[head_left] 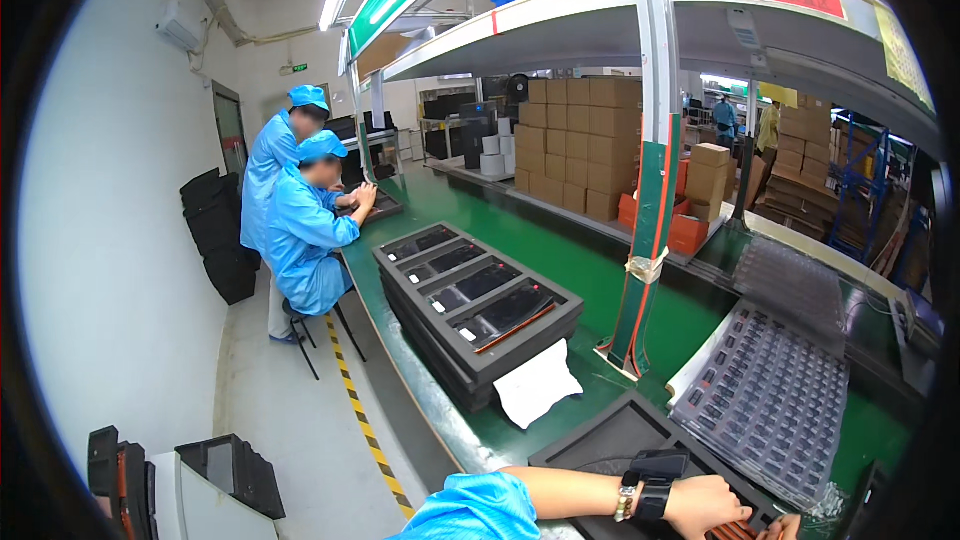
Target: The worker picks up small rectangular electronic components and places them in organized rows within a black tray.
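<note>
The orange-brown piece (733, 532) sits at the bottom edge of the frame, right of centre, with the 2 hands at it, just over the black tray (612, 432). The left hand (703, 503) is bent over with its fingers curled to the piece; the right hand (786, 528) is mostly cut off, and I cannot tell how firmly either grips. If the hold is loose or uneven, the piece could slip, bend or go down crooked. The band (655, 500) and bracelet (626, 497) on the left wrist might catch on the tray's rim or scratch something. Clear scraps (829, 504) at lower right, near the right hand, could stray into the work. Just beyond, a careless knuckle could jolt the parts sheet (765, 390) and unseat its small parts. At centre, the foam stack (480, 365), its top layer holding 4 dark units, could shift on the tabletop (600, 285) if the left sleeve (480, 508) bumps it.
</note>
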Tool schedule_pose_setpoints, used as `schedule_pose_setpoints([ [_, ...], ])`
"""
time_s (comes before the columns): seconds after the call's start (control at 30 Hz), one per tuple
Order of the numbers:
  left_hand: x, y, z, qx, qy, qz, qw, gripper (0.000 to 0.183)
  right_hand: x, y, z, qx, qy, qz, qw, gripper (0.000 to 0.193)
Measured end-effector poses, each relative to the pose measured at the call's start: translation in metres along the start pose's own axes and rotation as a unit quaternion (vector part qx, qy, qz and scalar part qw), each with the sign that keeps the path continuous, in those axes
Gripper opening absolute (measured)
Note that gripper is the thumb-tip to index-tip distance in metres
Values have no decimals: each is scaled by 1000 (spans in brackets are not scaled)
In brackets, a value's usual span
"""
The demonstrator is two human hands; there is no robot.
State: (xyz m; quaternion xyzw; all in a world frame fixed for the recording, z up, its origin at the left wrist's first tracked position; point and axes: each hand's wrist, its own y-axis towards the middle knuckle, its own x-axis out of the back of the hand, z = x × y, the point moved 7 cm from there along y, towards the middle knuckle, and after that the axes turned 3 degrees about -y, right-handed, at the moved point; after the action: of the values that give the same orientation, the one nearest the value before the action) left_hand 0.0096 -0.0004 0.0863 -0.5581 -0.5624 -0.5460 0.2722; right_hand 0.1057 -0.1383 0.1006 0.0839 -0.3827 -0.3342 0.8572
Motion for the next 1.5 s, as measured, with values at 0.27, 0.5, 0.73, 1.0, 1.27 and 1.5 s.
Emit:
schedule_pose_setpoints([
  [0.27,23,-11,-21,12,17,-117,993,53,-8,-1,40,174,-145,34,973,14],
  [0.5,11,-10,-37,-7,79,-132,988,19,-10,-10,60,180,-224,38,957,19],
  [0.73,33,-15,-17,60,3,-154,986,16,-6,8,18,86,-29,-36,995,12],
  [1.0,32,-9,-24,29,-45,-179,982,18,-2,1,10,60,39,-6,997,21],
  [1.27,33,-6,-29,24,-33,-147,988,21,9,-4,22,146,67,-76,984,17],
  [1.5,31,-6,-27,37,-2,-139,990,22,19,2,19,105,41,-89,990,12],
])
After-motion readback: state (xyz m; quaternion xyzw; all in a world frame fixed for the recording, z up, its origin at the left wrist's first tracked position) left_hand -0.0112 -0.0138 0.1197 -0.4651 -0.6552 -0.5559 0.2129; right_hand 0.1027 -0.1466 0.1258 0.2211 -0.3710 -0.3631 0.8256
